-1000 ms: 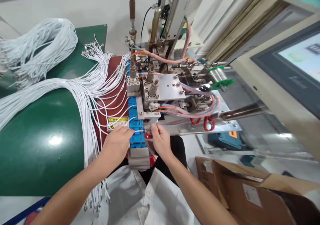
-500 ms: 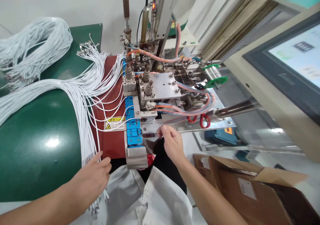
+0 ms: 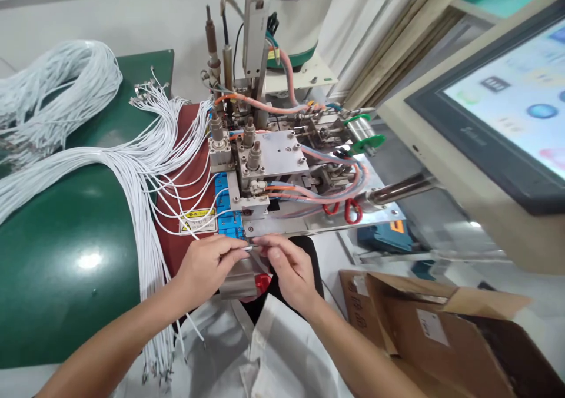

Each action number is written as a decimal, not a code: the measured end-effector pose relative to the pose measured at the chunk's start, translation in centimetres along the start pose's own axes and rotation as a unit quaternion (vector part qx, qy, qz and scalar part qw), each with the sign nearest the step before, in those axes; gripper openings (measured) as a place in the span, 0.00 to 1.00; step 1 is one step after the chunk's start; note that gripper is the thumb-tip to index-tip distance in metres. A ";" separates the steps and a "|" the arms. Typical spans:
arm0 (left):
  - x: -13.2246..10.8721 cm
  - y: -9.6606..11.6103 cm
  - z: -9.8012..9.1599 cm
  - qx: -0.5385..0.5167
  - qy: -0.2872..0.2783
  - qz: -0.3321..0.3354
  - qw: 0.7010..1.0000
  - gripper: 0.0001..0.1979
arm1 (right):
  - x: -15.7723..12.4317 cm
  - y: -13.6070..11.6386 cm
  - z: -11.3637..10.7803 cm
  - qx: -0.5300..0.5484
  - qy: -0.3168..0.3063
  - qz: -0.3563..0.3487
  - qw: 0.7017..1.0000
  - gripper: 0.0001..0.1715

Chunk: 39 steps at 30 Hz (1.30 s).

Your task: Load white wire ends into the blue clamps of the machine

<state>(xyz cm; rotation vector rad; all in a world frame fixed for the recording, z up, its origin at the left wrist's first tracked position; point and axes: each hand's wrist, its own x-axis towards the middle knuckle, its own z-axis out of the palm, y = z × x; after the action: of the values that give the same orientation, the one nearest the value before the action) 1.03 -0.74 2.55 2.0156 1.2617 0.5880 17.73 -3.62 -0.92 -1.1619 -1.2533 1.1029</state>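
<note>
My left hand (image 3: 207,267) and my right hand (image 3: 285,265) meet over the near end of the blue fixture strip (image 3: 227,212) of a small machine (image 3: 269,162). Both pinch a thin white wire with a metal tip (image 3: 248,248) held between them. The wire trails back under my left wrist toward the bundle of white wires (image 3: 145,162) that lies over the green surface (image 3: 66,251) and the red mat (image 3: 194,168). A red lit button (image 3: 263,281) shows just under my hands.
A coil of white wires (image 3: 57,92) lies at the far left. A touch screen panel (image 3: 498,103) stands at the right. An open cardboard box (image 3: 432,321) sits at the lower right. Pink and blue hoses (image 3: 335,186) run across the machine.
My left hand came back from the wire bundle at the lower left with a wire. My right hand moved slightly down and left to meet it at the fixture's near end.
</note>
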 end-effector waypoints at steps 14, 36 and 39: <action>-0.1 -0.2 1.9 -0.010 0.170 0.034 0.985 0.06 | 1.2 -0.6 1.5 0.029 0.061 0.075 0.995 0.09; -0.2 -0.3 1.9 -0.139 0.093 -0.068 0.984 0.08 | 2.3 -1.4 1.3 -0.097 0.011 0.012 0.995 0.06; -0.2 -0.4 1.7 -0.131 0.053 -0.076 0.987 0.09 | 2.5 -1.6 0.8 -0.146 -0.029 -0.005 0.989 0.07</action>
<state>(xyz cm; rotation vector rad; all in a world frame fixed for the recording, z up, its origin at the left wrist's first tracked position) 1.86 -1.27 1.11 1.6757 1.3110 0.7532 16.93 -1.26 0.88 -1.3466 -1.5019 0.9714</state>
